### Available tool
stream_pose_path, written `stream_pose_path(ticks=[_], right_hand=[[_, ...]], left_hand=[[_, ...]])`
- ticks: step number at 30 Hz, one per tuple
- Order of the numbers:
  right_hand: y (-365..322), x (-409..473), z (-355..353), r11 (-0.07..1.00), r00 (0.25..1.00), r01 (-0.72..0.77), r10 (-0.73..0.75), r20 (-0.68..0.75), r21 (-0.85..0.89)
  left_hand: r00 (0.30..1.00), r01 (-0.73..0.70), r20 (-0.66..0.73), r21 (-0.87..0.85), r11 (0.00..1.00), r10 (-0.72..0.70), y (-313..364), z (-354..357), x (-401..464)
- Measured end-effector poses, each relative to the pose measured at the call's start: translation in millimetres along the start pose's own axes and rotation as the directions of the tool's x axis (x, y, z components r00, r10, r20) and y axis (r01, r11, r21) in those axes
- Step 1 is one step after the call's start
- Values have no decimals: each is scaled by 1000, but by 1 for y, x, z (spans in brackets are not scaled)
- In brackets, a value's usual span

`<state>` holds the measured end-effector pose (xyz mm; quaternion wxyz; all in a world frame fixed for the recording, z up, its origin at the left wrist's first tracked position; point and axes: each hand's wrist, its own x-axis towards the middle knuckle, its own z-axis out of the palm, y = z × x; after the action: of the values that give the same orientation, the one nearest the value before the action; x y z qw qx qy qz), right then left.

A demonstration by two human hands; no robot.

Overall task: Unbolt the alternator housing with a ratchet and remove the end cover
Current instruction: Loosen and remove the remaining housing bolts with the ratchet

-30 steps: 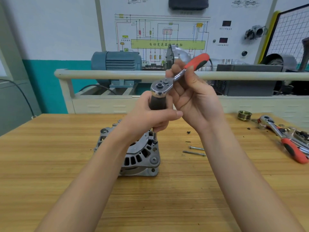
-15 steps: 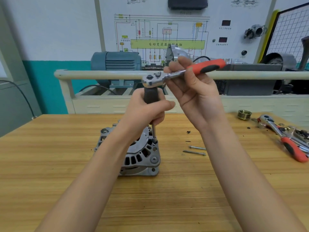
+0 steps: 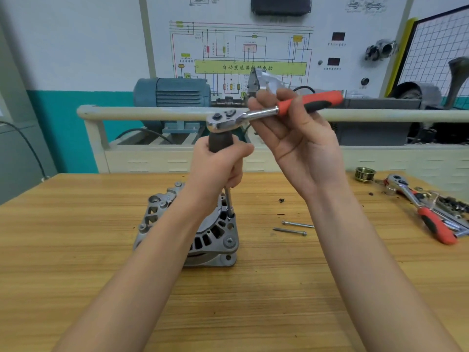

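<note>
A grey aluminium alternator [image 3: 215, 235] stands on the wooden table [image 3: 253, 301], partly hidden by my left forearm. My left hand [image 3: 218, 163] grips the dark handle of an upright extension driver [image 3: 220, 142], whose shaft and socket [image 3: 229, 210] reach down onto a bolt at the housing's right rim. A red-handled ratchet [image 3: 274, 110] sits on top of that handle, its head at the left. My right hand [image 3: 297, 138] holds the ratchet near its neck, fingers loosely curled over the shank.
Two long loose bolts [image 3: 294, 227] lie on the table right of the alternator. A brass pulley [image 3: 365, 174], a second red-handled ratchet [image 3: 421, 209] and several sockets lie at the far right. A cream rail [image 3: 152, 113] and a blue motor [image 3: 172, 92] stand behind the table.
The ratchet handle has swung clockwise from pointing up-right to nearly level, pointing right. The ratchet head and driver handle have risen slightly. My left hand keeps its grip.
</note>
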<state>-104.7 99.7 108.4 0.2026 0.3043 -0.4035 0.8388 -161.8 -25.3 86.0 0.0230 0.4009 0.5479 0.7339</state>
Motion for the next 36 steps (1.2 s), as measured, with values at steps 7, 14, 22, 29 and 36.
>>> stream_pose_path(ticks=[7, 14, 22, 29, 36], right_hand=[[-6, -8, -8, 986, 994, 70, -55, 95, -153], [0, -6, -3, 991, 1000, 4, -1, 27, -135], [-7, -12, -4, 905, 958, 254, -187, 216, -341], [0, -6, -6, 994, 999, 35, -37, -26, -100], [-3, -7, -10, 1000, 1000, 11, -11, 11, 12]], left_hand=[[984, -128, 135, 78, 989, 117, 4, -7, -1], [949, -72, 301, -87, 994, 95, 5, -9, 0], [998, -33, -46, -14, 999, 33, 6, 0, -1], [981, -101, 175, 68, 993, 88, 6, 1, -3], [973, -50, 231, 113, 992, 23, 6, 4, -5]])
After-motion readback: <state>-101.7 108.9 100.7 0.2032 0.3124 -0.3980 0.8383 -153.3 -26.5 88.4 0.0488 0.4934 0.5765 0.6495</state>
